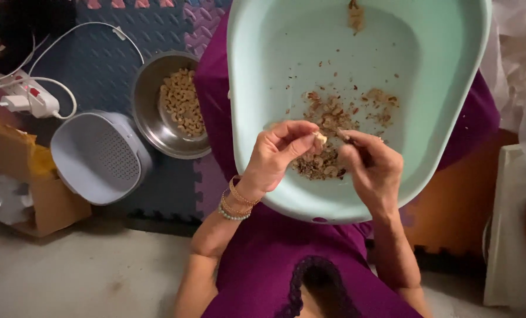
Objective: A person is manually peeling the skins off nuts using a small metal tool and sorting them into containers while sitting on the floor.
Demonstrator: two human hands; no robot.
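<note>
A cashew (320, 138) sits pinched in the left hand (278, 154) over the tub (451, 70); the right hand (370, 166), clenched, touches it, its grip's contents hidden.

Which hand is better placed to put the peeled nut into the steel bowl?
The left hand, probably. It already pinches the small pale cashew nut, and the round steel bowl of peeled nuts lies on its side, away from the right hand.

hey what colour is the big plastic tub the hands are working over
The plastic tub is pale mint green, seen clearly in the head view.
</note>
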